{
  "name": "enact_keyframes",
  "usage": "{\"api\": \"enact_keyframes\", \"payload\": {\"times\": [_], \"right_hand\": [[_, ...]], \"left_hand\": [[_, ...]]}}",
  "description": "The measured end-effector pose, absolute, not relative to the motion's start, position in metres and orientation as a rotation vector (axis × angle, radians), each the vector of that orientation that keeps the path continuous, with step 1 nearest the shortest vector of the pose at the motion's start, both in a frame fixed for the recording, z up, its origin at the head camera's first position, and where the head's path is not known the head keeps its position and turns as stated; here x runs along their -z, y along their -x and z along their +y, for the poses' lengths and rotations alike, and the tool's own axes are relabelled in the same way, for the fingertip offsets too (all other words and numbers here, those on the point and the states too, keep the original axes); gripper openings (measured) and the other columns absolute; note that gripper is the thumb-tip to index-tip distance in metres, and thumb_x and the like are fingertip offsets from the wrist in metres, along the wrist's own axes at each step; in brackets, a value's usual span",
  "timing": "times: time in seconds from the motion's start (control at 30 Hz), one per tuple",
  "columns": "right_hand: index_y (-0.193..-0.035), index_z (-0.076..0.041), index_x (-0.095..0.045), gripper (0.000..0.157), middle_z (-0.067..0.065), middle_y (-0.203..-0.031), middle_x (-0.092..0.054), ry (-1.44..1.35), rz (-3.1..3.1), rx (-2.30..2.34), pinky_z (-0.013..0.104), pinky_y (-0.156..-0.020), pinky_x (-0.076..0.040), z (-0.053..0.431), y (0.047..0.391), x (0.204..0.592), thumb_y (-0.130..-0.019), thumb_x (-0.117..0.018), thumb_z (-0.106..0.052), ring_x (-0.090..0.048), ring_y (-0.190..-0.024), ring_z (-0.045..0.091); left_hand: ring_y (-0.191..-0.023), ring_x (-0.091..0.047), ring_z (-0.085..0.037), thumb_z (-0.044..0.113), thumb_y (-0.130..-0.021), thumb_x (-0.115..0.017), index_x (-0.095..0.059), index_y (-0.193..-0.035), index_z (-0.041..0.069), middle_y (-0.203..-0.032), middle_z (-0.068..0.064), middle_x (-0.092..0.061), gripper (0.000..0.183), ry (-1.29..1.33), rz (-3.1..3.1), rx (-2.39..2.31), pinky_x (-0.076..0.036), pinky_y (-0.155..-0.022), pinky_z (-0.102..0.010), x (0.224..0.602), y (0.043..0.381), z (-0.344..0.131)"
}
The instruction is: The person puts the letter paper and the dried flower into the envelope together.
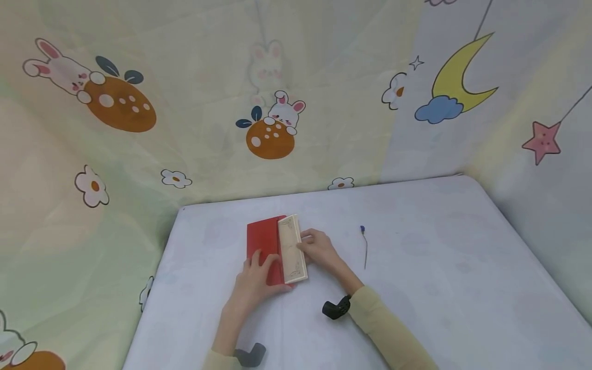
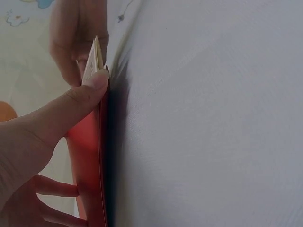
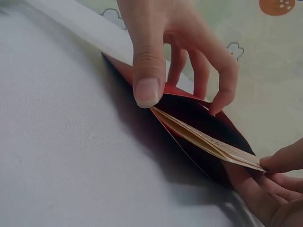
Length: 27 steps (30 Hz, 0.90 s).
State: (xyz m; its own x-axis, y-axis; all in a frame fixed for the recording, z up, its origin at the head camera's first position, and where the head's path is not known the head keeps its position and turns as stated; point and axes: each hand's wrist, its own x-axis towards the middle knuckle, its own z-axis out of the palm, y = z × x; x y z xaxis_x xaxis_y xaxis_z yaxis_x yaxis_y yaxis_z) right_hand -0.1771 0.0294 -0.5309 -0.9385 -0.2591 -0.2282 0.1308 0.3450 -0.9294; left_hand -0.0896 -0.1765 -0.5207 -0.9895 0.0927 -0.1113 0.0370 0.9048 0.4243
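Observation:
A red envelope [image 1: 262, 236] lies on the white-covered table, its mouth spread toward the right. Out of that mouth sticks a cream folded card [image 1: 291, 249] with printed corner ornaments; its inner edge is hidden inside. My left hand [image 1: 252, 285] holds the envelope, thumb along the near edge and bent fingers on the upper face. In the right wrist view, the index fingertip touches the rim of the opening. My right hand [image 1: 319, 249] pinches the card's outer long edge between thumb and fingers. The folded layers of the card [image 3: 208, 144] show between the envelope's dark inner walls.
A small purple flower [image 1: 363, 229] on a thin stem lies to the right of my right hand. White cloth covers the table [image 1: 439, 267], and printed fabric [image 1: 203, 103] hangs behind it and along both sides. Black wrist cameras [image 1: 336, 308] sit on both wrists.

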Motion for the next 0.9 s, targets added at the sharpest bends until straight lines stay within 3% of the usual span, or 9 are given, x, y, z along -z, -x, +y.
{"api": "enact_keyframes", "payload": {"times": [0.57,0.9], "right_hand": [[-0.123,0.005,-0.063,0.034,0.016,-0.096,-0.078,0.19,2.312,1.576,0.025,-0.065,-0.055,0.013,0.177,0.532,-0.094,-0.069,-0.012,-0.072,-0.075,0.016],[-0.122,0.006,-0.06,0.032,0.019,-0.097,-0.076,0.174,2.229,1.609,0.029,-0.06,-0.059,0.005,0.178,0.535,-0.095,-0.068,-0.008,-0.071,-0.067,0.016]], "left_hand": [[-0.137,-0.042,-0.043,0.052,-0.072,-0.09,-0.052,-0.143,0.028,-0.156,-0.018,-0.039,0.085,-0.133,2.951,-0.622,-0.057,-0.092,-0.059,0.519,0.089,-0.179],[-0.137,-0.042,-0.043,0.052,-0.072,-0.09,-0.052,-0.143,0.029,-0.156,-0.018,-0.038,0.084,-0.112,2.933,-0.632,-0.057,-0.092,-0.06,0.521,0.09,-0.177]]}}
